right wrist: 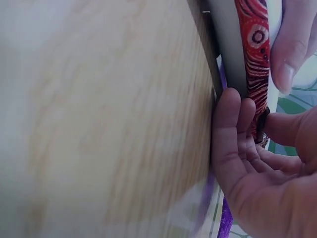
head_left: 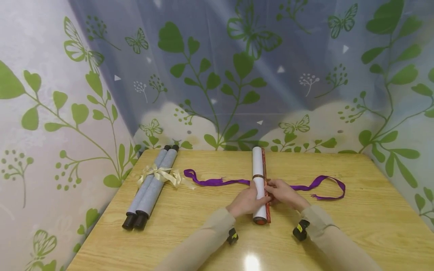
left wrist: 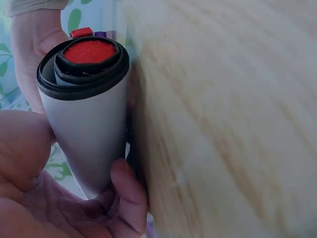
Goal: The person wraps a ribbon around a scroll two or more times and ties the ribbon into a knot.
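A white rolled scroll (head_left: 257, 160) lies lengthwise on the table, a red patterned strip (head_left: 269, 216) along its right side. My left hand (head_left: 245, 201) grips the roll around its near half, thumb on one side and curled fingers on the other in the left wrist view. With thumb and fingers, my right hand (head_left: 283, 194) pinches the scroll at the red strip, by a dark cord (right wrist: 265, 121). That cord appears as a brown band across the roll in the head view. Beneath the scroll runs a purple ribbon (head_left: 217, 182), its ends spread left and right.
To the left lie two grey-blue rolled scrolls (head_left: 156, 192) with black ends, tied together by a cream ribbon bow (head_left: 162, 174). The wooden table (head_left: 203, 162) meets a curtain (head_left: 210, 109) printed with leaves and butterflies at its back edge.
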`<control>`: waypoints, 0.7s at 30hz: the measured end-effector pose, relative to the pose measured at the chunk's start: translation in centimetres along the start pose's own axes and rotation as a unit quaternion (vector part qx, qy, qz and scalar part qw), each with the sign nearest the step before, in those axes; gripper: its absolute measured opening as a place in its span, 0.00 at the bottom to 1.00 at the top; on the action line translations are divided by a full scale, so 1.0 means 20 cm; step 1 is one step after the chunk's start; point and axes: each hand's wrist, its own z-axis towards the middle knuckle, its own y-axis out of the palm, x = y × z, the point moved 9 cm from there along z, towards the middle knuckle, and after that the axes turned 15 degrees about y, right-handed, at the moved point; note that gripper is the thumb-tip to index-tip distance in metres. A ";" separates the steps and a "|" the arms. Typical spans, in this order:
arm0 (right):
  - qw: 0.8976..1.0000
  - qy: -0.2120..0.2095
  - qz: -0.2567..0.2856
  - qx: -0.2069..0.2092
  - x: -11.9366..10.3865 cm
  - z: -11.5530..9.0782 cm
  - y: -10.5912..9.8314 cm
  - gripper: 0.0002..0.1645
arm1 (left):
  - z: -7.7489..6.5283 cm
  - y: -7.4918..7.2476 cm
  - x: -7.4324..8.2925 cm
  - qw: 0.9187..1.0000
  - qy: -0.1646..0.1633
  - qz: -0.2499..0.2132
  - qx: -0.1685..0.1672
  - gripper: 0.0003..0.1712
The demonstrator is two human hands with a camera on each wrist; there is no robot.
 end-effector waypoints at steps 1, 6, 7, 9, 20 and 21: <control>1.000 0.001 -0.001 0.002 0.00 0.01 0.00 0.26 | 0.00 0.00 -0.01 1.000 -0.004 0.002 0.000 0.48; 1.000 -0.002 -0.010 0.025 0.01 0.02 -0.01 0.23 | 0.01 0.00 -0.02 1.000 -0.013 -0.004 0.001 0.49; 0.999 -0.003 -0.011 0.032 0.01 0.02 -0.02 0.23 | 0.01 0.00 -0.01 1.000 -0.014 -0.006 0.002 0.49; 0.999 -0.005 -0.013 0.048 0.01 0.01 -0.03 0.23 | 0.01 0.00 -0.01 1.000 -0.011 -0.013 0.002 0.48; 0.996 -0.010 -0.046 0.076 0.02 0.00 -0.06 0.16 | -0.01 0.00 0.00 0.998 0.035 -0.043 -0.029 0.45; 0.995 -0.012 -0.054 0.079 0.02 0.00 -0.06 0.15 | -0.01 0.00 0.00 0.998 0.038 -0.048 -0.032 0.44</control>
